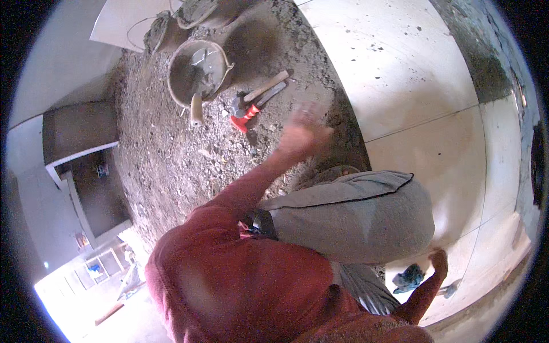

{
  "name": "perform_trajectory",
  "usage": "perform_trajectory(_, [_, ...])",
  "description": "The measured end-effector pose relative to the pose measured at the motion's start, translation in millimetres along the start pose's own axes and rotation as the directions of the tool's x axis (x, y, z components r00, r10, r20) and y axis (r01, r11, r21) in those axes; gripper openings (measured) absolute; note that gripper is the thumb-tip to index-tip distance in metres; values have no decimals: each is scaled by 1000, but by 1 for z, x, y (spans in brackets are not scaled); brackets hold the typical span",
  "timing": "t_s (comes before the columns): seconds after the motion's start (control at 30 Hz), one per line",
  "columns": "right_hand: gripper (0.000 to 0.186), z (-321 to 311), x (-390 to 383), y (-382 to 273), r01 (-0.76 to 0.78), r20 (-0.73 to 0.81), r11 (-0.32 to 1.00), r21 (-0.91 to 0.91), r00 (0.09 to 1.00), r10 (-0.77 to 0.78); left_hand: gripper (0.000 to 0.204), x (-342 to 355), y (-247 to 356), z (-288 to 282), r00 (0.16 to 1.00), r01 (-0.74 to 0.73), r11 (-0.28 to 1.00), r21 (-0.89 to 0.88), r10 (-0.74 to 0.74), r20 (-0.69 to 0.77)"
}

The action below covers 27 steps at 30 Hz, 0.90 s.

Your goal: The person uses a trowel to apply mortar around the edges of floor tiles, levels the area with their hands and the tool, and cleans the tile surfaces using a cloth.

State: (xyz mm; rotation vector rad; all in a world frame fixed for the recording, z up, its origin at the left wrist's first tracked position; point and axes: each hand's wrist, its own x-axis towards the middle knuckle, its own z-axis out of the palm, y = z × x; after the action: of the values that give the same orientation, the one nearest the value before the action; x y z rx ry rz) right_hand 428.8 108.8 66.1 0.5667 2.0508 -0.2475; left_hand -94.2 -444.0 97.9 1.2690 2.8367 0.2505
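My left hand (306,132), smeared by motion, is stretched out over the rough ground, to the right of the tools. Its fingers are too blurred to read. Just left of it lie a hammer (267,86) with a wooden handle and a chisel (246,119) with a red grip, side by side. Beyond them stands a bucket (172,80) with wet grey stuff inside; a trowel handle (196,108) sticks out over its rim. At the lower right, my right hand (438,258) hangs over pale tiles near a dark teal cloth (409,278). Its fingers do not show clearly.
Large pale tiles (423,137) cover the floor on the right, specked with crumbs of mortar. More mortar-caked buckets (163,34) stand at the far left. A grey tool (450,288) lies by my right arm. A doorway-like opening (94,188) is at the left.
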Motion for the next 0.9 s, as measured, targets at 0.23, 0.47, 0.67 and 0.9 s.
perform_trajectory(0.23, [36,-139,71,-130,238,-389,901,363,917,-86,55,-58,-134,-127,821,479,803,355,-268,-503])
perform_trajectory(0.47, [31,-172,49,-192,175,-422,975,136,901,-102,44,-121,-259,-129,688,660,704,260,-706,167])
perform_trajectory(0.67, [28,-157,43,-142,130,-449,966,223,893,-17,32,-138,-254,-226,640,758,650,56,-758,128])
perform_trajectory(0.9, [26,-154,52,-137,260,-556,956,136,819,-143,39,-139,-223,-245,790,579,807,118,-519,-326])
